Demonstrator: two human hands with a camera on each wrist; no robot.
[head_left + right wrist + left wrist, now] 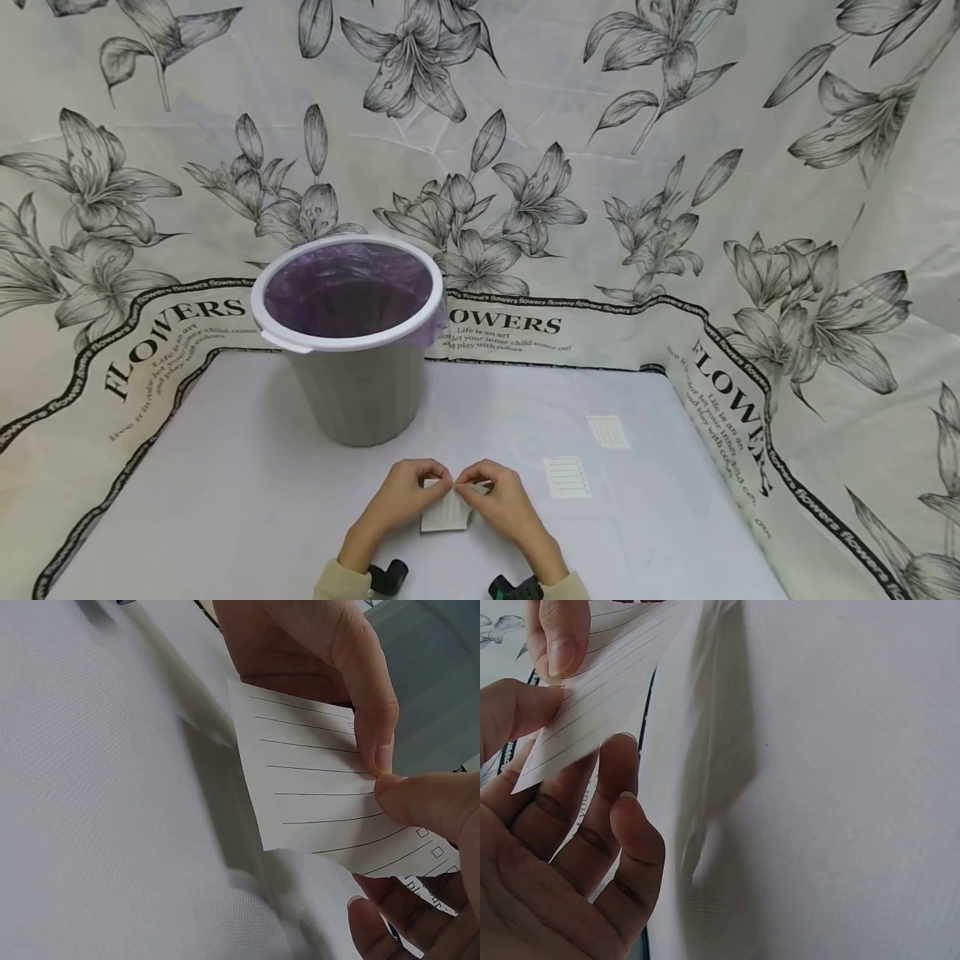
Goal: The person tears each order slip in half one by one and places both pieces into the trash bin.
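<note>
A small ruled paper sheet (444, 517) with a column of little checkboxes (438, 853) along one side is held between both hands, just over the white table. My left hand (403, 493) pinches its upper edge between thumb and forefinger. Right beside it, my right hand (506, 502) grips the same edge, and the two thumb tips meet there. In the right wrist view the paper (307, 769) bends slightly, its lower edge hanging free. The other fingers of my left hand (570, 847) curl loosely behind the paper (604, 701) in the left wrist view.
Two more ruled sheets lie flat to the right, a nearer one (567, 477) and a farther one (609, 432). A grey bin (360, 396) with a white rim and a purple liner (345, 283) stands behind the hands, to the left. Flower-printed cloth (517, 250) hangs around the white tabletop (225, 500).
</note>
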